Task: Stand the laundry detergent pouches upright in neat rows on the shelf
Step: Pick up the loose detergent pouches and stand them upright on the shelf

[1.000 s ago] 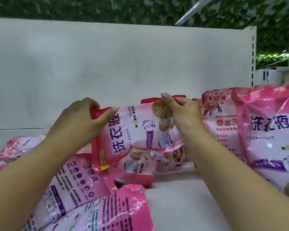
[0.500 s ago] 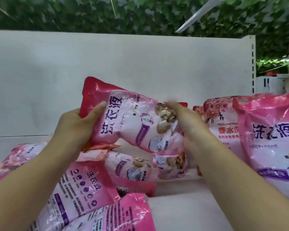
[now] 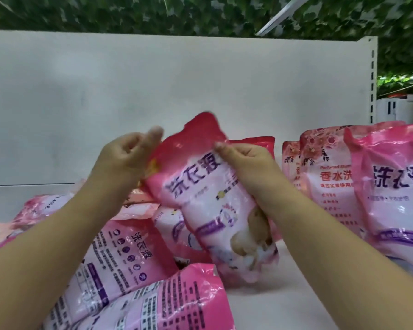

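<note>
A pink detergent pouch (image 3: 208, 201) is held nearly upright over the middle of the white shelf (image 3: 279, 306), its top leaning left and its bottom at or just above the shelf. My left hand (image 3: 126, 160) grips its upper left edge. My right hand (image 3: 246, 167) holds its upper right side with fingers curled over the front. To the right, upright pouches (image 3: 329, 182) stand in a row, the nearest one (image 3: 396, 191) large at the frame's edge. Several pouches (image 3: 122, 256) lie flat in a heap at the left.
The shelf's white back panel (image 3: 153, 96) rises behind everything, with a slotted upright post (image 3: 372, 79) at its right end. Green artificial foliage (image 3: 200, 13) hangs above. One flat pouch (image 3: 167, 303) lies at the front edge, left of the bare shelf surface.
The held pouch has been lifted out of the heap and turned from lying sideways to nearly upright, then lowered toward the shelf. Both hands shifted to its top.
</note>
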A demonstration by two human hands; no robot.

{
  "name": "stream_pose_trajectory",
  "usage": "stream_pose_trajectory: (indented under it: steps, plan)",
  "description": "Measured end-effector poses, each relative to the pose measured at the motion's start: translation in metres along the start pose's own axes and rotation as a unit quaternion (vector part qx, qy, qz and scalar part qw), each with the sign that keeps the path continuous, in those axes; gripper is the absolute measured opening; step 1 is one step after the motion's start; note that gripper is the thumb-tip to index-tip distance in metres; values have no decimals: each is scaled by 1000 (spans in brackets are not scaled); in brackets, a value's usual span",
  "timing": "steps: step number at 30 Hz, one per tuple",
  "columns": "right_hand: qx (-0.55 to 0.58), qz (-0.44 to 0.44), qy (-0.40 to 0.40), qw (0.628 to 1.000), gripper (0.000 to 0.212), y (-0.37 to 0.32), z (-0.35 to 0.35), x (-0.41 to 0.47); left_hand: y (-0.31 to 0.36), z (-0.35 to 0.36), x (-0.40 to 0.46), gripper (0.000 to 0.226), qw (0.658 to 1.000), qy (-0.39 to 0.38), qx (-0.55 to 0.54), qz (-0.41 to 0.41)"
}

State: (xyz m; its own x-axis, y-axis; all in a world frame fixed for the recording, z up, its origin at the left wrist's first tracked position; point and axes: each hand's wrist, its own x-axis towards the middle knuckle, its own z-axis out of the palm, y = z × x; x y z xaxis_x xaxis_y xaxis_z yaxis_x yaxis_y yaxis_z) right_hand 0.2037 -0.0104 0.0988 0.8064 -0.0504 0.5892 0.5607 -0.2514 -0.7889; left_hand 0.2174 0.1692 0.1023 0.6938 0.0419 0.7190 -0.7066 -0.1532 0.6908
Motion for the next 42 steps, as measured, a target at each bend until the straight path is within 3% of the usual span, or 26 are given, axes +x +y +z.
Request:
stream_pose_trajectory:
  steps: [2,4,6,11,14,16,20,22,24,25,27,30,32,34,38,42]
  plan:
    - [91,21,84,992,25,5,-7,8,2,-2,1,64,982,-60,-164,-76]
    - [174,34,143,974,23,8,-11,14,0,5,-4,74,968,-141,-169,-124]
    - [190,31,160,968,23,11,-10,16,-2,21,-17,59,964,-195,-104,-149]
    - [25,44,98,994,42,19,-7,18,-15,34,-27,16,981,-128,-2,-145]
    - [76,138,22,987,43,16,-13,20,-20,35,-25,19,985,-118,18,-126]
    - [131,165,-22,977,27,16,-15,19,-19,37,-25,26,984,-136,-1,-115]
    - [190,140,100,967,14,28,-20,22,-20,37,-23,28,974,-189,-51,-115]
    - [209,135,154,956,25,34,-25,21,-26,33,-20,28,974,-214,33,-67]
    - [170,131,181,960,53,42,-27,19,-31,29,-20,38,949,-255,185,2]
    - [132,124,191,965,56,46,-28,17,-32,29,-21,42,922,-287,257,30]
    - [72,113,208,969,53,54,-32,15,-37,31,-23,53,859,-352,365,70]
    - [66,110,220,967,54,51,-31,10,-50,36,-24,82,790,-419,436,97]
    - [73,113,241,961,55,52,-28,12,-59,39,-24,93,748,-422,502,105]
    - [53,121,253,958,58,53,-26,12,-65,40,-22,92,715,-411,554,116]
    - [-40,147,261,953,67,58,-30,11,-63,41,-17,83,710,-411,556,133]
    - [-49,276,207,937,81,67,-21,1,-61,39,-15,75,716,-407,551,136]
